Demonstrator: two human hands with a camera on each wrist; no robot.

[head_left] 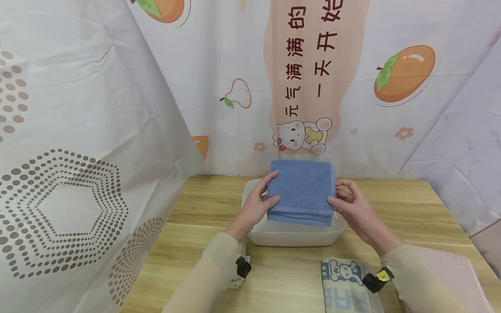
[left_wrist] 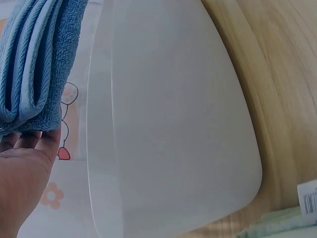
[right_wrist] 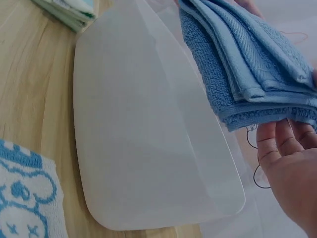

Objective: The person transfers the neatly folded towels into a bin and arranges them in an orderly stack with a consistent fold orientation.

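A folded blue towel is held up between both hands over a white plastic basin. My left hand grips its left edge, thumb on the near face. On the opposite edge my right hand pinches it the same way, fingers behind. From the left wrist view, the stacked folds of the blue towel show, with fingertips under them. The right wrist view shows its layered hems above the rim of the basin.
A cream and blue patterned towel lies at the front right, beside a pink cloth. A light green folded cloth with a label is partly under the left sleeve. A printed curtain hangs behind the wooden table.
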